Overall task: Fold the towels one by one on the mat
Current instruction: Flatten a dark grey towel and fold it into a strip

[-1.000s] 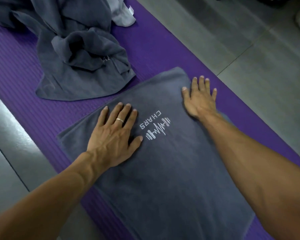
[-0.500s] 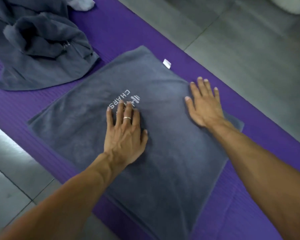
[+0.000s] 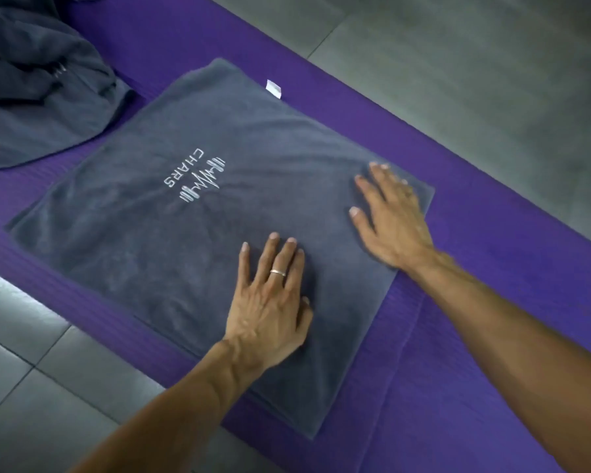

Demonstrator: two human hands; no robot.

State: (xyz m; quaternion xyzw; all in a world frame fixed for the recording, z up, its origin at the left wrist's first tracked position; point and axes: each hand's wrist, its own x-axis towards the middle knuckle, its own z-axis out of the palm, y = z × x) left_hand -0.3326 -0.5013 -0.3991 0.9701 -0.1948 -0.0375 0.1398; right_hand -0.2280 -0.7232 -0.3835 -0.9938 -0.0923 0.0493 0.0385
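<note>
The folded towel (image 3: pixel 191 213) lies flat on the mat (image 3: pixel 492 336). The left hand (image 3: pixel 267 302) and right hand (image 3: pixel 389 216) press on its near end, palms down, fingers straight. More towels (image 3: pixel 38 97) lie heaped at far left.

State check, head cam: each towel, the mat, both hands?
Folded towel: flat on the mat, logo up, white tag at far edge.
Towel pile: crumpled, unfolded, on the mat.
Mat: spread on the tiled floor.
Left hand: flat, pressing the folded towel.
Right hand: flat on the towel's right edge, blurred.
</note>
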